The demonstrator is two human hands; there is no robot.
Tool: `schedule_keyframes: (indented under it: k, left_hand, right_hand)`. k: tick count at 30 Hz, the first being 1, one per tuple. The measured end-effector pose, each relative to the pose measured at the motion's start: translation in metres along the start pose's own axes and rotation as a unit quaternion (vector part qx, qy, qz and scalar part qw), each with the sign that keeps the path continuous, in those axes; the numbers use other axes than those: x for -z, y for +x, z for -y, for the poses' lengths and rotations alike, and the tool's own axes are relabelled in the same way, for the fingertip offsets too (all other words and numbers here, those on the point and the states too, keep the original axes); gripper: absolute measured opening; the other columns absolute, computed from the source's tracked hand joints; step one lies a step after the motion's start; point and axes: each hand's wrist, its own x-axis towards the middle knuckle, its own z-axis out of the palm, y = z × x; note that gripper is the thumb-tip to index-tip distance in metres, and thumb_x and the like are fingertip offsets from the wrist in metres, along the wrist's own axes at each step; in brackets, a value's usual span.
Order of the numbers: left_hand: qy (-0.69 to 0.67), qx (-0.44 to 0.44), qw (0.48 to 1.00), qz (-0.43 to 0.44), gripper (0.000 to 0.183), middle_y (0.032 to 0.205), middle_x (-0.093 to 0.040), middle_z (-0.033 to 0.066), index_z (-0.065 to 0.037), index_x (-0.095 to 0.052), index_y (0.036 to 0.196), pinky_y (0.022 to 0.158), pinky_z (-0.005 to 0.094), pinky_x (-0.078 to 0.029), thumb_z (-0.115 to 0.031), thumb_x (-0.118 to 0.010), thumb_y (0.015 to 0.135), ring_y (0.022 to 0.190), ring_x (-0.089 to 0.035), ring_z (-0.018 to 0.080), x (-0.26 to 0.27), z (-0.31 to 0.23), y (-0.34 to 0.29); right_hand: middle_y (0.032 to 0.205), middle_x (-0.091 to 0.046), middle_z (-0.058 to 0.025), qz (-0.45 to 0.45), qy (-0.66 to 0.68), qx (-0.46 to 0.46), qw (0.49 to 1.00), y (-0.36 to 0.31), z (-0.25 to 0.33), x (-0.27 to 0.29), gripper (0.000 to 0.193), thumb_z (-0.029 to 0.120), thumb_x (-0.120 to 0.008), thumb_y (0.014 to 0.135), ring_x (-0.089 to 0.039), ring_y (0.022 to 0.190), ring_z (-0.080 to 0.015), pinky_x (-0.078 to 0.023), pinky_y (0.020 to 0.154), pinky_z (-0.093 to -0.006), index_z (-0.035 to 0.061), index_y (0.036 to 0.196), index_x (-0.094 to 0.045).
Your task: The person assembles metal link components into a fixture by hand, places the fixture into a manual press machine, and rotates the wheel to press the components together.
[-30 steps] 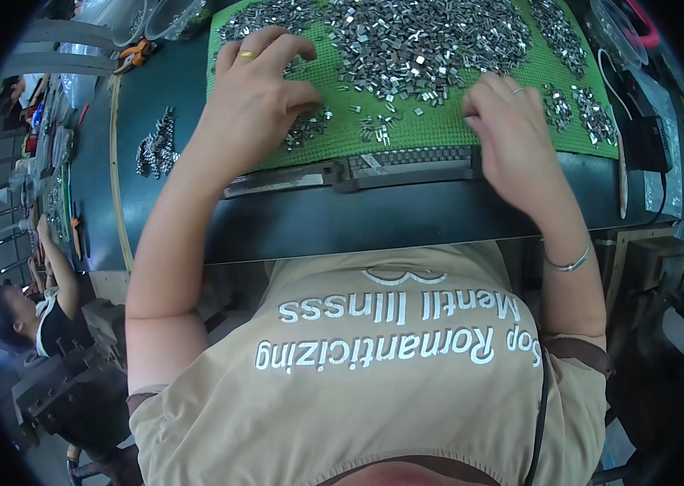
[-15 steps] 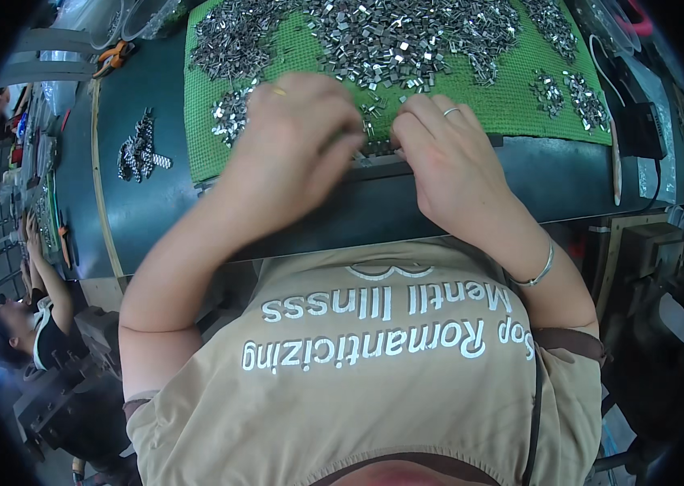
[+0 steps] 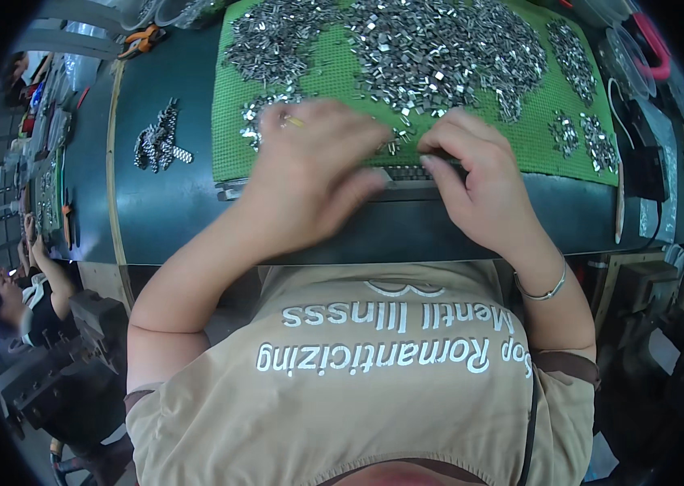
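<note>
A narrow dark metal rail (image 3: 419, 193) lies along the near edge of a green textured mat (image 3: 334, 154). A row of tiny metal pieces (image 3: 408, 172) shows along it between my hands. My left hand (image 3: 305, 166), smeared by motion, hovers over the rail's left part; whether its fingers hold anything cannot be made out. At the rail, my right hand (image 3: 480, 166) is closed, thumb and fingertips bent together at the row; whatever they pinch is too small to name. Loose metal bits (image 3: 398, 142) lie on the mat between the hands.
Big heaps of small shiny metal pieces (image 3: 439, 57) cover the mat's far part, with smaller piles (image 3: 599, 144) at right. A metal link chain (image 3: 162, 142) and orange-handled pliers (image 3: 141, 40) lie left. A black box with a cable (image 3: 645, 174) stands right. Another person (image 3: 42, 292) sits far left.
The whole view has shifted, so the mat and rail sit lower and further right. My left hand has turned, its thumb now apart from its fingers. My right hand stays at the rail.
</note>
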Motion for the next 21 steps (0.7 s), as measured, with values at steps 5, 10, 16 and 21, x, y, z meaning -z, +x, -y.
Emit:
schedule_keyframes:
  k: [5,10,16,21]
  left_hand:
    - [0.145,0.080,0.984,-0.064,0.015,0.108,-0.064,0.0013,-0.014,-0.074,0.093,0.092,0.0484,-0.034,-0.016,-0.072,0.078,0.109,-0.055,0.0246,0.010,0.048,0.008]
    - [0.179,0.065,0.982,-0.017,0.008,0.109,-0.063,0.0045,-0.012,-0.076,0.080,0.094,0.0516,-0.035,-0.015,-0.072,0.074,0.112,-0.055,0.0267,0.007,0.051,0.016]
    - [0.192,0.077,0.978,-0.025,0.008,0.102,-0.063,0.0068,-0.007,-0.074,0.076,0.091,0.0541,-0.036,-0.012,-0.070,0.071,0.109,-0.055,0.0278,-0.002,0.049,0.020]
    - [0.166,0.111,0.980,-0.013,0.010,0.103,-0.062,0.0051,-0.007,-0.072,0.080,0.090,0.0497,-0.037,-0.011,-0.070,0.071,0.109,-0.055,0.0270,-0.005,0.051,0.020]
  right_hand:
    - [0.088,-0.058,-0.0077,-0.032,-0.166,0.132,0.977,0.032,0.003,-0.013,0.011,0.003,-0.067,0.079,-0.056,0.087,-0.0274,-0.040,0.079,-0.0394,0.0045,0.090,-0.067]
    - [0.085,-0.059,-0.0056,-0.020,-0.214,0.168,0.962,0.065,0.000,-0.037,0.009,0.007,-0.062,0.077,-0.057,0.090,-0.0258,-0.039,0.079,-0.0415,0.0094,0.075,-0.070]
    - [0.081,-0.065,-0.0076,0.013,-0.273,0.101,0.957,0.080,0.017,-0.052,0.005,0.006,-0.066,0.072,-0.062,0.091,-0.0261,-0.038,0.082,-0.0417,0.0085,0.071,-0.070]
    - [0.081,-0.067,-0.0093,0.036,-0.309,0.057,0.949,0.087,0.022,-0.056,0.005,0.004,-0.068,0.068,-0.064,0.089,-0.0271,-0.039,0.081,-0.0423,0.0064,0.072,-0.070]
